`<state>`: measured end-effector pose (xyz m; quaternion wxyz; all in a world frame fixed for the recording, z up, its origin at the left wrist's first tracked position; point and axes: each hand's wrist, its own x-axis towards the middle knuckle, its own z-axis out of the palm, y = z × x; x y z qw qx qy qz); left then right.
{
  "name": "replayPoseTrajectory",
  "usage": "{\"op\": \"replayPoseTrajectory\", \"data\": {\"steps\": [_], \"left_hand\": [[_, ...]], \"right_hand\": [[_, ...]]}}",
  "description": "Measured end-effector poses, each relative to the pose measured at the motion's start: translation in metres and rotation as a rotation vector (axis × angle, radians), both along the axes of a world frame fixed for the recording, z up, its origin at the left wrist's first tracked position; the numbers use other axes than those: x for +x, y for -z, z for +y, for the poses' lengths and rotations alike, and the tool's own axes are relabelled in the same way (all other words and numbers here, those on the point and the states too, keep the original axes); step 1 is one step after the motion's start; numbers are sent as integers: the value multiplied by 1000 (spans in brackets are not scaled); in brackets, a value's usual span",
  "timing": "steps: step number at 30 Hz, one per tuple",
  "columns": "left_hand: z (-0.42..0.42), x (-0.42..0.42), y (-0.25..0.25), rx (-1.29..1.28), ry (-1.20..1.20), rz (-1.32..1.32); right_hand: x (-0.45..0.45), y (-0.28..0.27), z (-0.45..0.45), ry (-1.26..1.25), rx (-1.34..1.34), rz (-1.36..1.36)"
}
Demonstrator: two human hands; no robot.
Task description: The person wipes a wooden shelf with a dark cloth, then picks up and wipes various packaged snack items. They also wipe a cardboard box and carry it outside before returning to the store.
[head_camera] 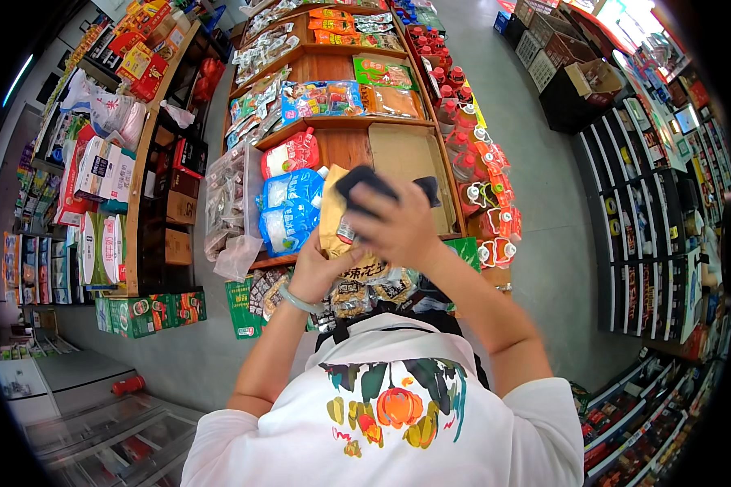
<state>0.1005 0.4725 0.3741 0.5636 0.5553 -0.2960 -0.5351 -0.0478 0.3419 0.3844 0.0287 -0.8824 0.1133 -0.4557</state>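
My left hand (321, 266) grips the lower left edge of a yellow-brown snack packet (334, 201) that bears writing. In my right hand (402, 225), blurred by motion, is a dark cloth (365, 185); it lies over the upper right part of the packet, and part of the packet is hidden behind the hand. Blue spouted pouches (289, 210) lie just left of the packet, with a red spouted pouch (291, 153) beyond them. A flat cardboard piece (405, 149) lines the wooden compartment to the right.
A tiered wooden display stand (335, 67) holds more snack packets. Red-capped drink bottles (457, 119) line its right side. A clear plastic bin (226, 195) stands at its left. Clear snack bags (350, 298) lie close to my body. Shelves (636, 225) stand across the right aisle.
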Motion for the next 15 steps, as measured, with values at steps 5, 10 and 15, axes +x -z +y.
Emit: {"op": "replayPoseTrajectory", "data": {"steps": [5,10,15], "left_hand": [[0,4,0,-85,-204,207],[-3,-4,8,-42,-221,105],[-3,-8,12,-101,-160,203]], "right_hand": [[-26,40,-49,-64,1387,-777],[21,41,22,104,1194,-431],[39,34,11,112,1467,-745]]}}
